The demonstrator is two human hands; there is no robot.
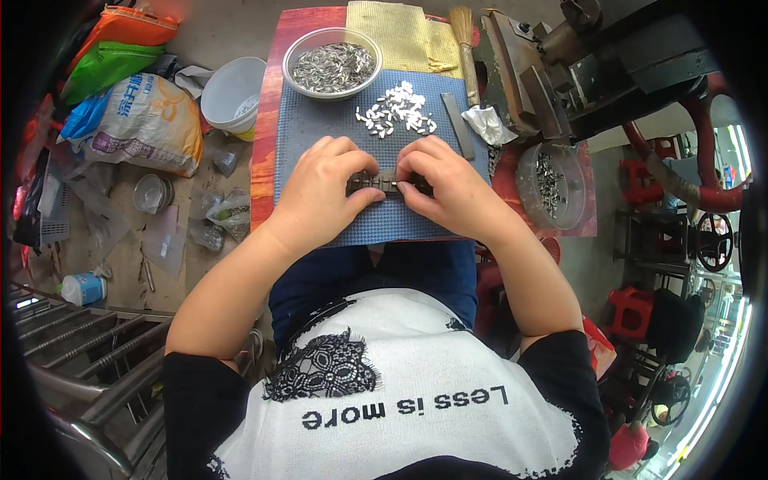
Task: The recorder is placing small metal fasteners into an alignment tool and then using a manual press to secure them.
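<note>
White shirt (pixel 392 384) lies closest to my camera; beyond it, the left hand (pixel 324 188) and right hand (pixel 448 188) work over a blue mat (pixel 298 132) on the red surface (pixel 264 156). I take the two-handed hold as a way to keep the dark bar (pixel 384 179) steady with its middle in sight. White bits (pixel 400 108) lie loose just past the fingers, probably for easy reach, while a tub (pixel 286 66) stands farther off, its wall likely keeping the silver bits (pixel 332 66) from scattering. From here I see the bar between the hands: the left grip is closed on its left end, the right pinches near its right end; whether that also holds a bit I cannot tell.
</note>
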